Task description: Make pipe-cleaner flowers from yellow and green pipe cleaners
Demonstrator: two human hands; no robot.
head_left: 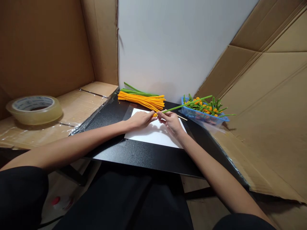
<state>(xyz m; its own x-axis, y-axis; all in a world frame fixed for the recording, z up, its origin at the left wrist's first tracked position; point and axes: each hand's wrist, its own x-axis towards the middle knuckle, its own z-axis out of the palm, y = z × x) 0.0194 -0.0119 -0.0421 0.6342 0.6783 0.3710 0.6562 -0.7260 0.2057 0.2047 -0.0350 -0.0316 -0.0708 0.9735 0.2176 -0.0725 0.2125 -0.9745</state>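
Orange piece (155, 115) pinched by left hand (141, 120); right hand (170, 122) pinches green stem (188, 103), fingers narrow on both — stem tip crosses blue basket (192, 112), far right; careless swing might snag it.

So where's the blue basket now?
In the head view, the blue basket is on the right, beyond the right hand, at the far right of the black tabletop, near the cardboard wall.

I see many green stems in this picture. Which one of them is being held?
The one held is the long green stem extending from the right hand; the others lie in the blue basket or behind the orange bundle.
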